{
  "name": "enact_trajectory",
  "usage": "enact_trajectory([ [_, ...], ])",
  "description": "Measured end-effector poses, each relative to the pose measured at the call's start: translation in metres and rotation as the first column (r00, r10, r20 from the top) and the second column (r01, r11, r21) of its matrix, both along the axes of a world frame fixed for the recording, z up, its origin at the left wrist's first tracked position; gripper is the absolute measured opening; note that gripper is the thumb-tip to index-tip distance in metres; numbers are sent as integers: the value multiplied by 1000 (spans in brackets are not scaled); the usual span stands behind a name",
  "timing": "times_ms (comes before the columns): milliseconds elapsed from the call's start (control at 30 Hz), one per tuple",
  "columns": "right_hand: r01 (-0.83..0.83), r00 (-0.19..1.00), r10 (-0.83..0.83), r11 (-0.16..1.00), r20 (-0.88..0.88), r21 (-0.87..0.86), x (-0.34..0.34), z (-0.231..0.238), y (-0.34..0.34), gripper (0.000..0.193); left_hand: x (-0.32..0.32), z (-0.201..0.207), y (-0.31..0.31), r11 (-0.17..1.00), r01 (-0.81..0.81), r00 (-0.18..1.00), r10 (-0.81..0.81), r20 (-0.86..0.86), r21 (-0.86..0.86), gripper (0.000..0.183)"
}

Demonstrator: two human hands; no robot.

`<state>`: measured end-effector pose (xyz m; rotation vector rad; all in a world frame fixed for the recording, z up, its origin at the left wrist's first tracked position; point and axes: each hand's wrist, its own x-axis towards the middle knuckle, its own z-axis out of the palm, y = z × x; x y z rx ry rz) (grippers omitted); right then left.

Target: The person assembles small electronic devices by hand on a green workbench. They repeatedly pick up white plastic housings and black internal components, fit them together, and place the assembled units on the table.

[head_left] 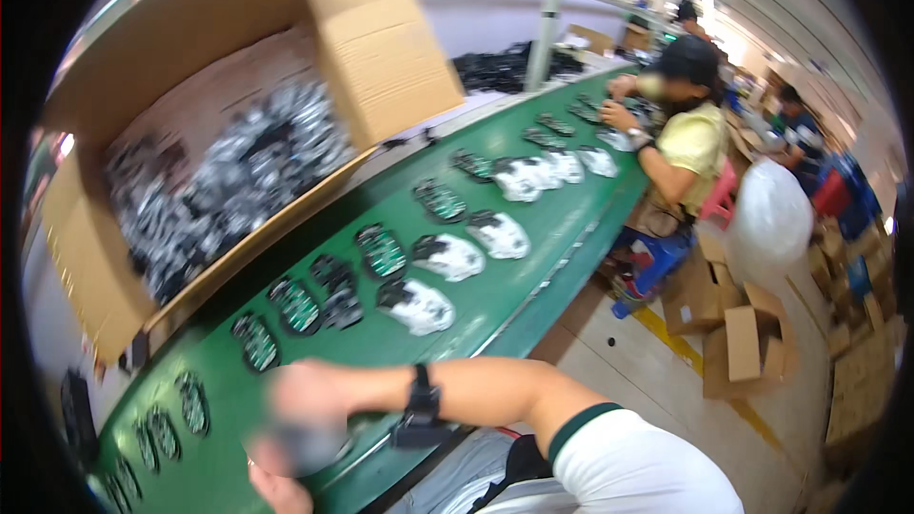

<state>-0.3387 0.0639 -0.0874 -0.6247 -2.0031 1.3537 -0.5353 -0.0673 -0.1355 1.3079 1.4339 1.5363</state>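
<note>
At the belt's near edge, my right hand [309, 388] reaches in from the right, a black band and device [419, 409] on its wrist. Its fingers are smeared by motion. Just below it is my left hand [274, 478], partly blurred and curled at a grey rounded piece [314, 447] between the two hands; its kind is not clear. Beyond them on the green belt lie black mouse bases with green circuit boards [255, 343], set out in a loose row. White-and-black mouse shells [417, 306] lie to their right, nearer the belt's edge.
A big open cardboard box [390, 48] full of dark and shiny grey parts [257, 171] stands along the belt's far side. Further along the green belt [533, 266], a co-worker in yellow [693, 138] handles parts. Cartons [752, 343] and a white plastic bag [771, 214] stand on the right.
</note>
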Motion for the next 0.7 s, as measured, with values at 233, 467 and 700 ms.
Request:
enact_trajectory([
  [233,365,868,-493,715,60,596,80,32,27,17,53,31,16,964,218,826,-100,-555,151,11],
  [467,-26,967,-136,789,216,614,31,0,-22,17,33,33,15,947,245,715,-33,-699,206,7],
  [700,431,561,-798,507,218,747,115,22,74,48,10,35,21,979,155,792,-44,-609,131,6],
])
